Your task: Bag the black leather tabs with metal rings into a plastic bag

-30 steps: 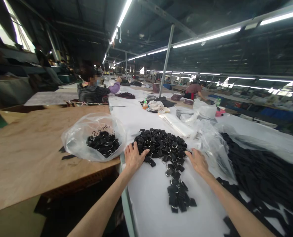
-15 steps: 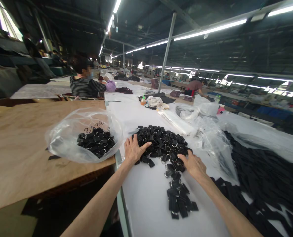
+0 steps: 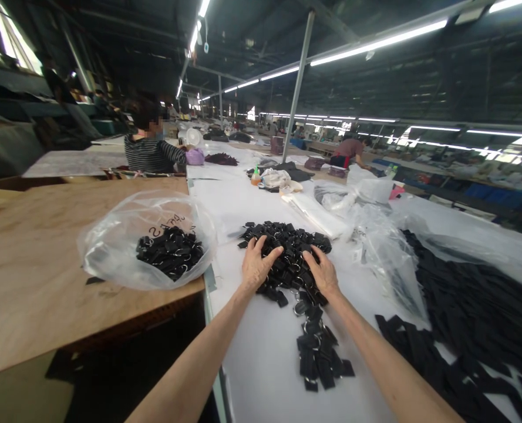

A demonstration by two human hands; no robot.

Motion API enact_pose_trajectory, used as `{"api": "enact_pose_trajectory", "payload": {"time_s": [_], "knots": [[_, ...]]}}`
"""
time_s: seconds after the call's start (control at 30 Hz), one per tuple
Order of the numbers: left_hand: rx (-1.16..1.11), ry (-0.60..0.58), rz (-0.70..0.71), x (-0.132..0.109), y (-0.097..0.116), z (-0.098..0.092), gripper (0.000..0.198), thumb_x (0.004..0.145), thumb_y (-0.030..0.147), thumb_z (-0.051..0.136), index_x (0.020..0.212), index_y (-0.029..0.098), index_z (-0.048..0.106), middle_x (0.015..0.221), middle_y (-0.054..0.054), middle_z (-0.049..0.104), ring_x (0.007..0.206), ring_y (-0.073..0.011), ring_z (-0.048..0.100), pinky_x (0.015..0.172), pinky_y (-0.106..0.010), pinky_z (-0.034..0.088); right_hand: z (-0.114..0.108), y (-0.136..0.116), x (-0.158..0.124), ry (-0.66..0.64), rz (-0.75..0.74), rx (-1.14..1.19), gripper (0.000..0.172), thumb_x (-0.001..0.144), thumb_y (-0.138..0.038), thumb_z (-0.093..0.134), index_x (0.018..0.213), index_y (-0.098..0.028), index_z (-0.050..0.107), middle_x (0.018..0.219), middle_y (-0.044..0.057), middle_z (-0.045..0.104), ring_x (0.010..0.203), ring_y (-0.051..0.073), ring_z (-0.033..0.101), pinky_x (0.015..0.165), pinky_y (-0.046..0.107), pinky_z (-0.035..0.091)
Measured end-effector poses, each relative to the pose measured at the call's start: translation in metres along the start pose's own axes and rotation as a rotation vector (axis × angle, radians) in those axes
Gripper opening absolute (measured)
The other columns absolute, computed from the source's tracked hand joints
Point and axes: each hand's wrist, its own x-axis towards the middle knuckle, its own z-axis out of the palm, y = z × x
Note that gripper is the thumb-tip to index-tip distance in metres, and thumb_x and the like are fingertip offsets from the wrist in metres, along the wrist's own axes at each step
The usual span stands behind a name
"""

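A heap of small black strap loops with metal rings (image 3: 293, 247) lies on the white table (image 3: 265, 352). My left hand (image 3: 257, 264) rests on the heap's near left side, fingers spread and digging into the pieces. My right hand (image 3: 321, 274) lies on the heap's near right side, fingers curved over the pieces. The two hands are close together, cupping part of the heap between them. A short trail of the same pieces (image 3: 317, 352) runs toward me.
A clear plastic bag (image 3: 111, 247) holding more black pieces sits on the brown wooden table (image 3: 32, 264) at left. Crumpled clear plastic (image 3: 375, 235) and a spread of black strips (image 3: 472, 317) lie at right. Other people work at the far tables.
Both hands have moved inward from the heap's outer edges, pushing the pieces together into a narrower pile. The view has turned slightly to the right.
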Motion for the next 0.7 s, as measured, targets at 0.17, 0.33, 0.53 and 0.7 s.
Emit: {"api": "enact_pose_trajectory", "payload": {"time_s": [0.17, 0.33, 0.53, 0.7], "knots": [[-0.184, 0.130, -0.065, -0.016, 0.022, 0.020, 0.054, 0.078, 0.047, 0.057, 0.122, 0.016, 0.055, 0.141, -0.015, 0.034, 0.130, -0.0271, 0.034, 0.109, -0.039, 0.026, 0.012, -0.026, -0.006, 0.009, -0.029, 0.265, 0.052, 0.076, -0.053, 0.054, 0.110, -0.015, 0.062, 0.116, 0.010, 0.061, 0.110, 0.024, 0.052, 0.099, 0.035, 0.035], [-0.394, 0.182, -0.052, -0.021, 0.033, 0.028, 0.041, 0.077, 0.043, 0.058, 0.110, 0.018, 0.061, 0.133, -0.010, 0.044, 0.124, -0.0245, 0.041, 0.107, -0.036, 0.030, 0.017, -0.041, -0.007, -0.016, 0.015, 0.501, 0.034, 0.075, -0.047, 0.059, 0.088, -0.017, 0.069, 0.090, 0.003, 0.069, 0.092, 0.022, 0.059, 0.087, 0.032, 0.042], [-0.610, 0.196, -0.022, -0.029, 0.049, 0.035, 0.025, 0.075, 0.037, 0.058, 0.091, 0.018, 0.064, 0.108, -0.007, 0.060, 0.103, -0.0217, 0.055, 0.095, -0.033, 0.041, 0.018, -0.039, -0.008, 0.049, 0.169, 0.727, 0.036, 0.070, -0.048, 0.065, 0.085, -0.016, 0.069, 0.077, 0.001, 0.068, 0.077, 0.020, 0.061, 0.070, 0.029, 0.048], [-0.721, 0.206, -0.038, -0.031, 0.064, 0.035, 0.018, 0.072, 0.034, 0.060, 0.082, 0.019, 0.062, 0.094, -0.005, 0.061, 0.091, -0.0207, 0.057, 0.087, -0.034, 0.044, 0.011, -0.056, -0.007, 0.101, 0.228, 0.822, 0.039, 0.066, -0.047, 0.068, 0.087, -0.014, 0.068, 0.080, 0.004, 0.069, 0.076, 0.021, 0.063, 0.066, 0.029, 0.052]]}}
